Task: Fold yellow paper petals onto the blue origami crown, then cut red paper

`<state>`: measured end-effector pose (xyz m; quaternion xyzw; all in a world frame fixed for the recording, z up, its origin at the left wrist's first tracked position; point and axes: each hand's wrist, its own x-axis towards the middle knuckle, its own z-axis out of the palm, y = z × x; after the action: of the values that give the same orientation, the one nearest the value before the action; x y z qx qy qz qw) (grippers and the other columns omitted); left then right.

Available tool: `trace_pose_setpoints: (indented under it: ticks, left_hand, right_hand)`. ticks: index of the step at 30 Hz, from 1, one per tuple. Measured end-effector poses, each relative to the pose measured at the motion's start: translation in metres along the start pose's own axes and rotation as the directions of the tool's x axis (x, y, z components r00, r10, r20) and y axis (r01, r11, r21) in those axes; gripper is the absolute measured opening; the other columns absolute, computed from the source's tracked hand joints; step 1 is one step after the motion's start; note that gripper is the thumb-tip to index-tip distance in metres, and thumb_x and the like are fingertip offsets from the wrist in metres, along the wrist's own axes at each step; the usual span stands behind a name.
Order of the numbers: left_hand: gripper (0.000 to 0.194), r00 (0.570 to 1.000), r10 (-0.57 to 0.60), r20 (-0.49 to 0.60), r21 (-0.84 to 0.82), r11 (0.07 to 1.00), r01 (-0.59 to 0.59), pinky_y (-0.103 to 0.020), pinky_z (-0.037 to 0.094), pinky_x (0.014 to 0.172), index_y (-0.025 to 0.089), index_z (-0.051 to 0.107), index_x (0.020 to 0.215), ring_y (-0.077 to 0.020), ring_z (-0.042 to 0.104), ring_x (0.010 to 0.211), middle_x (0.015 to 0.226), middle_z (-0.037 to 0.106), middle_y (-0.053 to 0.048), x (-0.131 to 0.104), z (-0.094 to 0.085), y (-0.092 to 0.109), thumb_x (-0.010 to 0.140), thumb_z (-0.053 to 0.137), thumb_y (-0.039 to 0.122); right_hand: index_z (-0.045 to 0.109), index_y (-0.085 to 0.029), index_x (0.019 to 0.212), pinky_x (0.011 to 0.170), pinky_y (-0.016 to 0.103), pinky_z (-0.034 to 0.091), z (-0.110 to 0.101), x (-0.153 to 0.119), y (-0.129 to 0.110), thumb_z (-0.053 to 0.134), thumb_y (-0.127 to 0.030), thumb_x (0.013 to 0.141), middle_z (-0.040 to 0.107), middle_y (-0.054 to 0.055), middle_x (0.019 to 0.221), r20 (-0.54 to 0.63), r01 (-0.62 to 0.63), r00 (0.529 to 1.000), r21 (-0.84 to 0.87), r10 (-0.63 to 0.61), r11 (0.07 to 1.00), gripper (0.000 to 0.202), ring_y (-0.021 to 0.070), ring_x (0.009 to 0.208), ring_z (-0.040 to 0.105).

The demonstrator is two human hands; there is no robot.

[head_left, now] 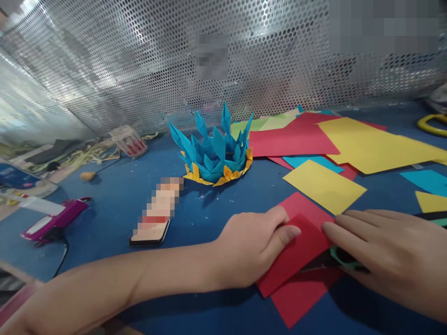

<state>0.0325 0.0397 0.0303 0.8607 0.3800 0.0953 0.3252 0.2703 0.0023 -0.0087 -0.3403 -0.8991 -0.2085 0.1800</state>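
A red sheet of paper (307, 232) is pinched between the thumb and fingers of my left hand (254, 244), tilted above the table. My right hand (387, 251) meets its right edge with the fingertips, the thumb mostly hidden underneath. Another red paper piece (296, 302) shows just below the held sheet. Partly covered by my right hand is a green loop (337, 257), which looks like a scissors handle. A yellow paper rectangle (324, 186) lies just beyond my hands.
A blue and orange folded-paper piece (216, 153) stands on the blue table (195, 307). Large red (289, 139) and yellow sheets (380, 144) pile up behind. Left are a phone (150, 230), a purple corded device (52, 221) and a clear tub (129, 142). A perforated silvery sheet (139, 60) rises behind.
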Motion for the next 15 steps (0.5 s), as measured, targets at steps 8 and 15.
trace_pose_setpoints:
  ticks: [8, 15]
  left_hand:
    - [0.03, 0.999, -0.013, -0.041, -0.042, 0.999, 0.011, -0.029, 0.029, 0.061, 0.025, 0.039, 0.088, -0.0182, 0.052, 0.067, 0.076, 0.053, 0.003, -0.0021, 0.0055, -0.0025, 0.103, 0.023, 0.046]
    - [0.026, 0.998, -0.063, -0.028, -0.007, 0.998, 0.063, -0.03, 0.033, 0.063, 0.026, 0.04, 0.091, -0.0211, 0.058, 0.071, 0.079, 0.057, 0.001, -0.0018, 0.006, 0.0016, 0.101, 0.023, 0.043]
  right_hand:
    - [0.047, -0.025, 0.092, 0.053, 0.037, 0.044, 0.0, 0.0, -0.0002, 0.041, -0.014, 0.077, 0.058, 0.0, 0.071, 0.013, -0.034, 0.999, 0.0, 0.034, 0.999, 0.019, 0.0229, 0.059, 0.058]
    - [0.048, -0.026, 0.099, 0.052, 0.033, 0.046, 0.0005, -0.0028, -0.0006, 0.042, -0.024, 0.087, 0.061, -0.001, 0.078, 0.025, -0.093, 0.996, 0.073, 0.091, 0.993, 0.014, 0.0196, 0.06, 0.061]
